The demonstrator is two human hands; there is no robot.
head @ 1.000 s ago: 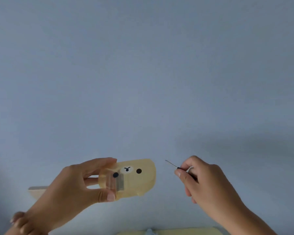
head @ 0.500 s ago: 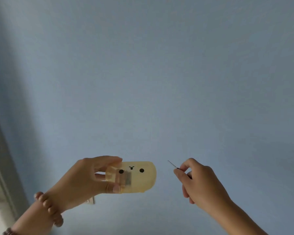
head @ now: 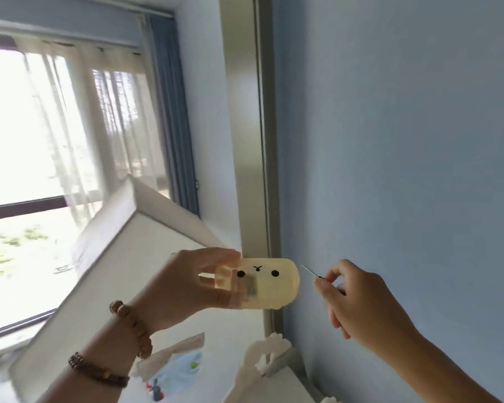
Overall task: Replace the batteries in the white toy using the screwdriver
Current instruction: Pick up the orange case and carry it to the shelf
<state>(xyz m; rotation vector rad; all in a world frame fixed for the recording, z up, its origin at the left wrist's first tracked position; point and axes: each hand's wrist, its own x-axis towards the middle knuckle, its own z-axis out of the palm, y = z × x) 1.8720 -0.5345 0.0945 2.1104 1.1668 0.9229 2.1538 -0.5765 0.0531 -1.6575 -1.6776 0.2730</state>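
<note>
Low in the middle of the frame, the left hand (head: 181, 286) held the toy (head: 277, 283) in front of the blue wall (head: 405, 141), its grip clamped round the toy's left end. Just to the right and not touching it, the right hand (head: 361, 303) pinched the screwdriver (head: 310, 271), its thin tip pointing up-left toward the toy.

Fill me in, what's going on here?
A person holds the pale toy, which has a small face on it, in the left hand, raised in front of a blue wall. The right hand pinches a thin screwdriver. Its tip points at the toy's rounded end but is not touching it. No screw is being worked yet, and the view does not show whether the battery cover is open.
</note>
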